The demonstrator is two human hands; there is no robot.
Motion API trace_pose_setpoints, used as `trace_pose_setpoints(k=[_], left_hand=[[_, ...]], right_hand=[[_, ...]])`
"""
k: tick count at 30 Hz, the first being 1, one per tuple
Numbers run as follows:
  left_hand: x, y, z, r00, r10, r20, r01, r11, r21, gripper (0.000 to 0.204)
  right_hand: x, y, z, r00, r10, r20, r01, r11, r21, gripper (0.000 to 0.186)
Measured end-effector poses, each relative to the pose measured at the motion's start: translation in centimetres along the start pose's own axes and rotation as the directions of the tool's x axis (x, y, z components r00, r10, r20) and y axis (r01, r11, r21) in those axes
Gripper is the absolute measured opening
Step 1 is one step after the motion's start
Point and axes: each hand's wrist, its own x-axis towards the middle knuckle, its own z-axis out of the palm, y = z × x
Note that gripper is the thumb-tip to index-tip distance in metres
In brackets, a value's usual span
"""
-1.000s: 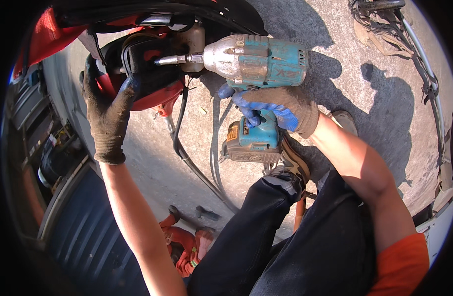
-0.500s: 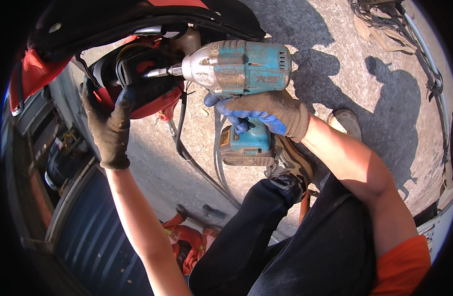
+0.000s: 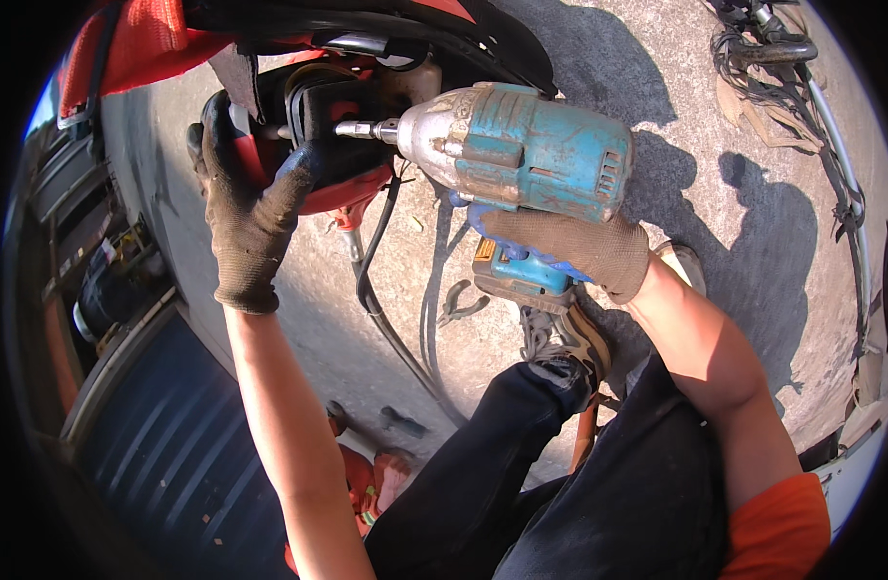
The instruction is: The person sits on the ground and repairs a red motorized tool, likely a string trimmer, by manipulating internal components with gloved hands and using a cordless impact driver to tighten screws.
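Observation:
My right hand [image 3: 569, 242], in a brown and blue work glove, is wrapped round the grip of a teal cordless impact driver [image 3: 550, 155]. The driver lies level, its silver nose pointing left. A metal bit [image 3: 359, 129] runs from the nose to a red and black machine housing [image 3: 352, 188]; where its tip meets the housing is hard to make out. On the housing's left side, my gloved left hand [image 3: 250, 222] holds on with thumb and fingers curled about it. Part of those fingers is hidden by the housing.
Pliers [image 3: 463, 303] lie on the concrete near my shoe [image 3: 560, 338]. Dark hoses [image 3: 378, 256] hang below the machine. Red and black padded straps [image 3: 144, 39] cover its top. Cables [image 3: 753, 53] lie at far right. Someone in red [image 3: 362, 474] is lower left, beside a blue corrugated panel [image 3: 173, 435].
The driver, the machine housing and both hands now sit further right in the picture. The driver looks more tilted, its battery partly behind my wrist. The pliers have come into sight.

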Motion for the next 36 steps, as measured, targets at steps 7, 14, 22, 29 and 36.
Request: trace_pose_setpoints(k=[7,14,22,29,36], left_hand=[[0.1,1.5,-0.2,1.000,0.019,-0.011,-0.017,0.987,0.162,0.109],[0.1,0.9,-0.4,0.999,-0.018,-0.049,0.029,0.969,0.244,0.120],[-1.0,0.9,-0.1,0.993,-0.048,-0.109,0.076,0.960,0.270,0.118],[-1.2,1.7,0.1,0.981,-0.143,-0.133,0.174,0.951,0.257,0.117],[-1.0,1.8,0.2,0.977,-0.151,-0.153,0.188,0.948,0.259,0.118]], right_hand=[[0.2,-0.6,0.4,0.984,-0.176,0.012,0.176,0.976,-0.131,0.048],[0.2,-1.0,1.1,0.997,-0.075,-0.022,0.074,0.995,-0.070,0.039],[0.2,-1.3,1.3,0.996,0.088,-0.027,-0.090,0.993,-0.071,0.025],[0.2,-1.5,1.3,0.997,0.073,-0.021,-0.074,0.996,-0.048,0.023],[0.4,-0.5,0.4,0.999,-0.034,-0.040,0.028,0.990,-0.138,0.024]])
